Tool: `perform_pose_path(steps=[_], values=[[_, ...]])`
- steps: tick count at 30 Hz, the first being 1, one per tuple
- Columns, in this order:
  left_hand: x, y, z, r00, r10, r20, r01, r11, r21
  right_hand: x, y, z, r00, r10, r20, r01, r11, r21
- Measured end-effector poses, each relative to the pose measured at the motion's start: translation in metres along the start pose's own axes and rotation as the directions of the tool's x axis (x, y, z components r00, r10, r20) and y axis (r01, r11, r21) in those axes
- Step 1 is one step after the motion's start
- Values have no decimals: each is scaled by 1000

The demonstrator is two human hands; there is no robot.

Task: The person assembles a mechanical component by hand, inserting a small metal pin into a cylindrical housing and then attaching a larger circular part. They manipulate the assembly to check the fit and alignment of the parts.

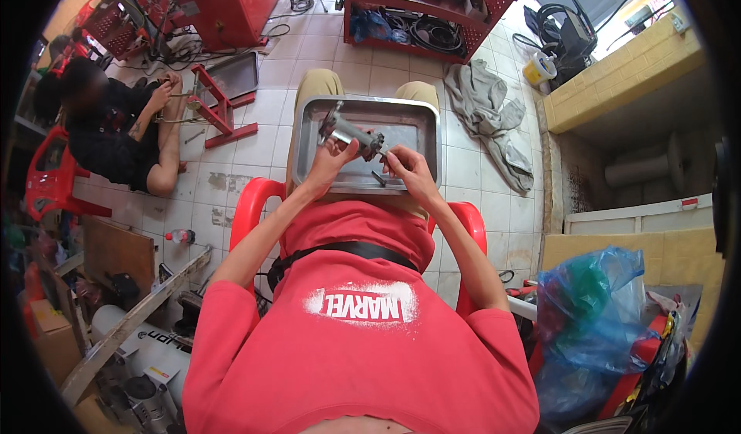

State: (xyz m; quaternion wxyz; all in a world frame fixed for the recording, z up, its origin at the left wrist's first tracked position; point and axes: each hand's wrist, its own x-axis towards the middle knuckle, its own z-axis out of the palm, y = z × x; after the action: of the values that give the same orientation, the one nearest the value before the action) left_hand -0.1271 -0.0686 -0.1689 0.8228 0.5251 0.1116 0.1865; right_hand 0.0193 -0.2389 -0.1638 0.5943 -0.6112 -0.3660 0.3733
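My left hand [332, 165] is closed round a grey metal cylindrical part [351, 134] with a wider, branching end at its left and a knobbly dark end at its right. The part is tilted and held above a shallow metal tray [434, 125] that rests on my lap. At the knobbly end, my right hand [411, 173] has thumb and fingers pinched together; what sits between them is too small to make out. A short dark rod-like piece [378, 178] lies in the tray below, beside my right fingers.
To the left a person [116, 125] sits by a red metal stand [224, 113]. A grey cloth [490, 117] lies on the tiled floor at right. Ahead stands a red tool cart [417, 9]. A blue plastic bag [590, 310] is near my right elbow, a bottle [180, 236] at left.
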Motion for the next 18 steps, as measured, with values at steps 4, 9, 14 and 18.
perform_pose_path(steps=[4,9,14,18], values=[[-8,-1,-5,999,-23,-29,19,989,-150,-5,-17,16,999,-44,-20,38,969,-244],[-4,21,-7,965,114,238,-55,969,-241,-9,-34,17,996,-84,2,82,968,-235],[-2,23,-10,916,152,370,-32,950,-311,-11,-12,17,1000,-17,16,19,991,-130],[0,30,-6,929,72,363,38,957,-287,-12,-13,24,996,-75,-45,69,991,-117]])
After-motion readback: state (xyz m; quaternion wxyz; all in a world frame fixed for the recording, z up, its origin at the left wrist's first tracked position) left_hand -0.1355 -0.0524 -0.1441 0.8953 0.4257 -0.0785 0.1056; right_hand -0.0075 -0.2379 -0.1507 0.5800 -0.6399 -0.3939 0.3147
